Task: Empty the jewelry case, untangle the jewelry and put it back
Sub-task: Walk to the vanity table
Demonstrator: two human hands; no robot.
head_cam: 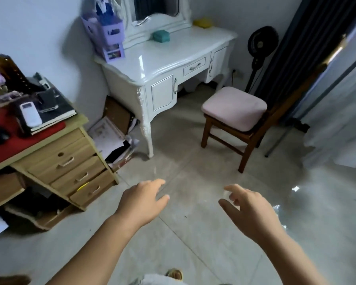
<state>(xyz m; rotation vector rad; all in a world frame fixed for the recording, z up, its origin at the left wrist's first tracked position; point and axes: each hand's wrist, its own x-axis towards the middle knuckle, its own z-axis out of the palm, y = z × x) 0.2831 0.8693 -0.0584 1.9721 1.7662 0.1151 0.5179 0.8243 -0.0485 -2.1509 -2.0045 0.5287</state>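
Head view shows both hands out in front w/ nothing in them. Left hand (142, 199) has its fingers (160, 182) loose & spread a bit. Right hand (247, 206) has fingers loose too, a little bent, holding nothing. Both hang over the floor (193, 233), well apart from the white worktop (173, 56).

The step now, I think, is to walk to the worktop & get the jewelry case (161, 36). The case looks like a small teal box w/ round corners. Its lid looks down, tho it's a bit blurry. It sits at the back of the worktop, just in front of the mirror base (152, 23). A purple organizer (110, 38) stands at the worktop's left end, near the case but not touching.

To do it well: step close first, don't stretch. The pink stool (233, 108) stands at the worktop's right front, so go around it or sit on it. Use both hands on the case, one each side, & keep it flat so stuff inside doesn't get more tangled. Slide it to the front of the worktop, where there's bare room to tip things out. Can't see the jewelry itself yet.
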